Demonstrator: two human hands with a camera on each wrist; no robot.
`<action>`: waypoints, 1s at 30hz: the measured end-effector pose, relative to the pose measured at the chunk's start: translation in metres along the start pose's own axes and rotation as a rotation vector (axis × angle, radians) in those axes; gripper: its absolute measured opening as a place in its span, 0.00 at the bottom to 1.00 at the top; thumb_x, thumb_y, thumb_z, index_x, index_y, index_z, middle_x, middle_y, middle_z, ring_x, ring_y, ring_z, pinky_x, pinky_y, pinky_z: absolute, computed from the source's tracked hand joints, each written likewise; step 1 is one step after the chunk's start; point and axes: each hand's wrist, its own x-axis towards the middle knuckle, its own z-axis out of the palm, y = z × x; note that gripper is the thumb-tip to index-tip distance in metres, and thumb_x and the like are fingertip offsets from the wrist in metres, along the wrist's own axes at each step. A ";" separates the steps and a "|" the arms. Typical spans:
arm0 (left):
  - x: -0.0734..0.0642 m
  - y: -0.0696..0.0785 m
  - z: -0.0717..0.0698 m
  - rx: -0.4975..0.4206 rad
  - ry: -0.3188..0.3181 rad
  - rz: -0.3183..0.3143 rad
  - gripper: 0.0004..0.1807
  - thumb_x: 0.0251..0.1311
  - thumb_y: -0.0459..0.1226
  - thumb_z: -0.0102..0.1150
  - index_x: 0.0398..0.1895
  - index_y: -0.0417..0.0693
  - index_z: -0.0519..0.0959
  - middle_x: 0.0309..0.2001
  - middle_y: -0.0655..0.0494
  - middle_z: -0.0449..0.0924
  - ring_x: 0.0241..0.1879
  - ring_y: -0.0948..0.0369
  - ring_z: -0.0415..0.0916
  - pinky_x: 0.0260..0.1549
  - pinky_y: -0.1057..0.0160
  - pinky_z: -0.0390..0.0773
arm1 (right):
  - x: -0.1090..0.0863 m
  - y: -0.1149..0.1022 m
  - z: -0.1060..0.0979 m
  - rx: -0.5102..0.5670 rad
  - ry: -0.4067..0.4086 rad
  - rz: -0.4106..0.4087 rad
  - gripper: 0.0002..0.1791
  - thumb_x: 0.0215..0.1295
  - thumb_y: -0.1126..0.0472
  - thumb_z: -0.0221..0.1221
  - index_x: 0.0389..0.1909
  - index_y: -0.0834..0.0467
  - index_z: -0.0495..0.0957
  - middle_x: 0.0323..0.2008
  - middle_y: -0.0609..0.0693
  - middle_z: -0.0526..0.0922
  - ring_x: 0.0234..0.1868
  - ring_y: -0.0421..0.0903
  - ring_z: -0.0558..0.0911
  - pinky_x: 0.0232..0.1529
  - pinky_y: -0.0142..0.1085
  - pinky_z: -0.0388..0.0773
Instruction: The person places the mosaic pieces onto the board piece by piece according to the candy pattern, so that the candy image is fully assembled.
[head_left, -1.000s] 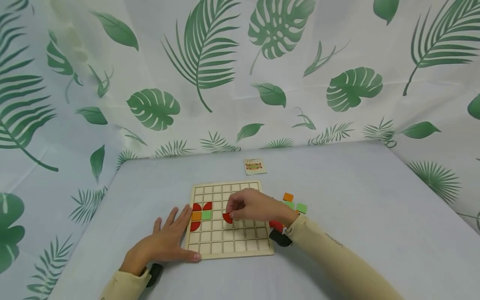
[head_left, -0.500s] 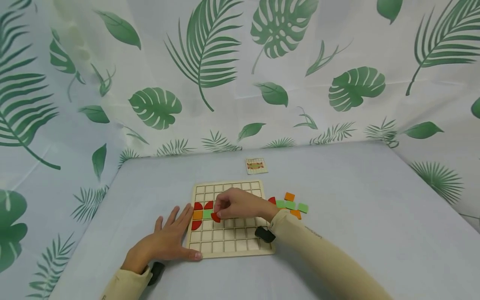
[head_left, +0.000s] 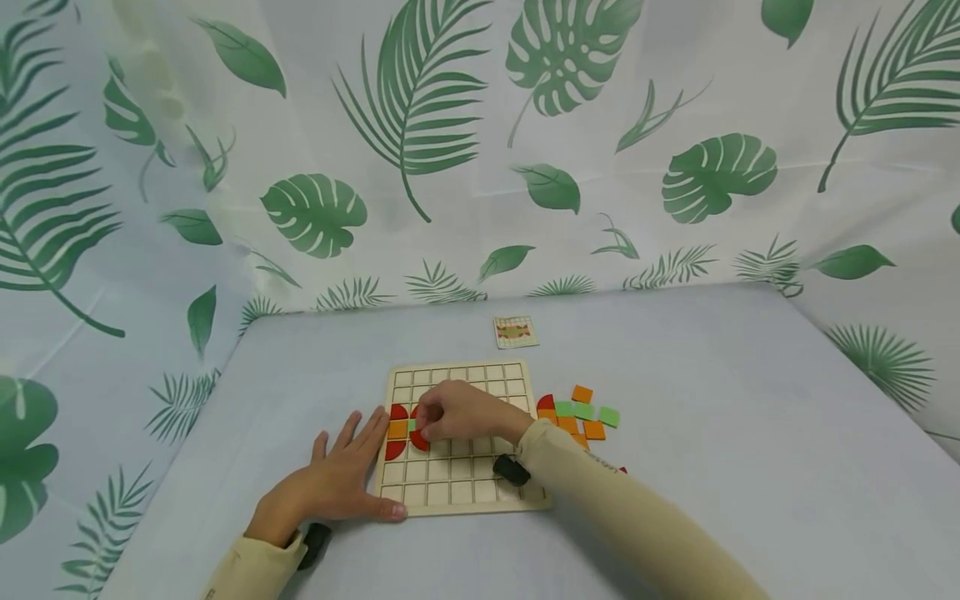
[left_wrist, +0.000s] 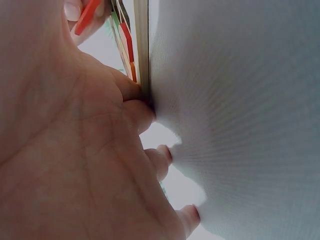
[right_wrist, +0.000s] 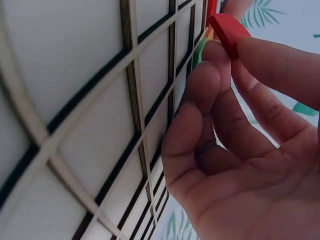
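My right hand (head_left: 465, 412) pinches a red quarter-circle tile (right_wrist: 231, 32) between thumb and fingertips. The tile is tilted just over the left part of a wooden grid board (head_left: 461, 492). Near it on the board lie an orange square tile (head_left: 397, 429), a red quarter-circle tile (head_left: 395, 451) below and another red one (head_left: 398, 412) above. A green tile (head_left: 412, 426) and a further red one are partly covered by my right fingers. With fingers spread, my left hand (head_left: 337, 479) rests along the board's left edge, its thumb at the near left corner.
Loose orange (head_left: 582, 393), green (head_left: 609, 416) and red tiles (head_left: 546, 402) lie beside the board's right edge, some partly behind my right sleeve. A small pattern card (head_left: 515, 332) lies beyond the board. Leaf-printed cloth (head_left: 465, 208) hangs behind the table.
My right hand has carried the red quarter-circle tile leftward across the board, down to the squares next to the green tile. The left hand has stayed at the board's edge.
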 end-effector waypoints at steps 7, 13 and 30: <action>-0.004 0.009 -0.004 0.015 0.002 -0.012 0.76 0.50 0.67 0.78 0.88 0.41 0.41 0.88 0.44 0.36 0.84 0.37 0.28 0.71 0.22 0.31 | 0.006 0.000 0.006 -0.035 0.004 0.004 0.09 0.69 0.71 0.65 0.30 0.56 0.83 0.26 0.41 0.79 0.29 0.37 0.74 0.35 0.31 0.72; -0.005 0.008 -0.003 0.007 0.009 -0.002 0.76 0.50 0.67 0.78 0.88 0.40 0.42 0.88 0.43 0.36 0.84 0.37 0.28 0.71 0.22 0.31 | 0.009 -0.003 0.005 -0.077 -0.021 -0.014 0.10 0.69 0.71 0.64 0.28 0.57 0.83 0.25 0.42 0.78 0.28 0.38 0.73 0.34 0.31 0.71; -0.005 0.009 -0.003 0.003 0.010 0.009 0.76 0.50 0.66 0.79 0.88 0.40 0.41 0.88 0.43 0.36 0.84 0.37 0.28 0.71 0.22 0.31 | 0.008 -0.006 0.015 -0.190 0.036 -0.027 0.15 0.67 0.74 0.63 0.23 0.55 0.78 0.21 0.41 0.73 0.24 0.37 0.70 0.29 0.29 0.67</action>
